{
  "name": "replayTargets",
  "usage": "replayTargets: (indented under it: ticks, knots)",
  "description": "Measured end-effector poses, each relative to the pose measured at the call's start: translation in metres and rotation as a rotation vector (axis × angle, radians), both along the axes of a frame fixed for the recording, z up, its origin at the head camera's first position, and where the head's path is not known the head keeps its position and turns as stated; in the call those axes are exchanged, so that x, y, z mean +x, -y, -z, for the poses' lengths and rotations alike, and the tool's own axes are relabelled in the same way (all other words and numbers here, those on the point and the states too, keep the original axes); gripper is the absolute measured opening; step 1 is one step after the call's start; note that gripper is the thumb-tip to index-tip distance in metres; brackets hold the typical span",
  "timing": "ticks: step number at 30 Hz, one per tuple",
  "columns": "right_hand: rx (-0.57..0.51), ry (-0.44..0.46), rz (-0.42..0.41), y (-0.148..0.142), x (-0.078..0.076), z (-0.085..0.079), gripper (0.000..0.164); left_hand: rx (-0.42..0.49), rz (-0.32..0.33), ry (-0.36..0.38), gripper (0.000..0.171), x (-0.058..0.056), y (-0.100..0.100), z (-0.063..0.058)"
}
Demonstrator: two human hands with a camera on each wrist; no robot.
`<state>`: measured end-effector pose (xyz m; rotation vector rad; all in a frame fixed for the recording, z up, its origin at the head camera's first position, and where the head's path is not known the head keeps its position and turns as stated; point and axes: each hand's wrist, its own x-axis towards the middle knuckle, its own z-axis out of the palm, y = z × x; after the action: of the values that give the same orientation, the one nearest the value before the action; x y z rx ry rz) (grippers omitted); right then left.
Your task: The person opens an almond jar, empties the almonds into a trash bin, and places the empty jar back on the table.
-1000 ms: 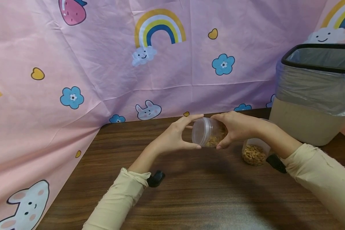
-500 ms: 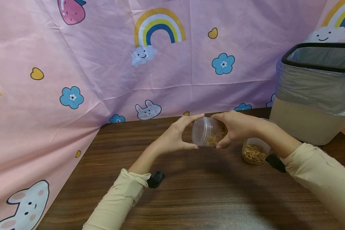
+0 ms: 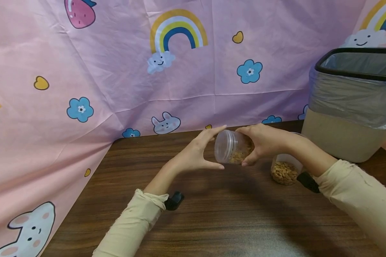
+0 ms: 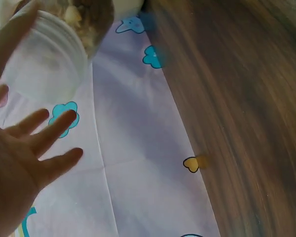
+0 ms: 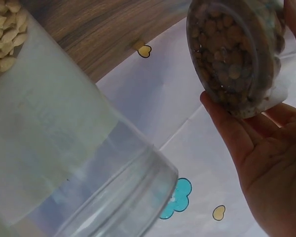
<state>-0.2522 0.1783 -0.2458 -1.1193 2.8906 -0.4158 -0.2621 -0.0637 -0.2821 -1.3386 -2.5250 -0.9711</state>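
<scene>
My right hand point(image 3: 264, 142) grips a small clear plastic jar point(image 3: 242, 151) that lies tilted on its side in the air above the table. Brown nut-like pieces point(image 5: 227, 54) fill part of it, seen through the base in the right wrist view. A translucent screw lid point(image 3: 224, 146) caps the jar's left end. Around that lid my left hand point(image 3: 196, 152) is spread, thumb below and index finger above, with a gap showing between the thumb and the lid. In the left wrist view the other fingers point(image 4: 54, 133) stretch out straight below the lid point(image 4: 47, 64).
Behind my right forearm stands a taller clear container point(image 5: 89, 128) with tan, almond-shaped pieces point(image 3: 283, 173) at its bottom. A beige bin point(image 3: 337, 132) with a plastic liner is at the back right. Patterned pink cloth point(image 3: 186, 85) hangs behind the dark wooden table point(image 3: 193, 214).
My left thumb and index finger have spread away from the lid's edge, which they were touching half a second ago. The right hand and the jar have hardly moved.
</scene>
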Motion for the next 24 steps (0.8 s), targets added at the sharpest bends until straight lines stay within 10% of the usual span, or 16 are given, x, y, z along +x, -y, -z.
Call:
replayTargets:
  ticks: [4, 11, 24]
  knots:
    - [0.005, 0.0, 0.003, 0.0004, 0.0008, -0.0011, 0.095, 0.045, 0.07, -0.029, 0.093, -0.0024, 0.0001, 0.0004]
    - [0.026, 0.015, 0.024, 0.0006, 0.003, -0.001, 0.1, 0.045, -0.025, 0.247, 0.083, 0.0015, 0.0021, -0.0017]
    - [0.01, -0.012, 0.026, -0.0037, 0.0028, 0.0035, 0.097, 0.065, -0.1, 0.373, 0.091, 0.0035, 0.0081, 0.0053]
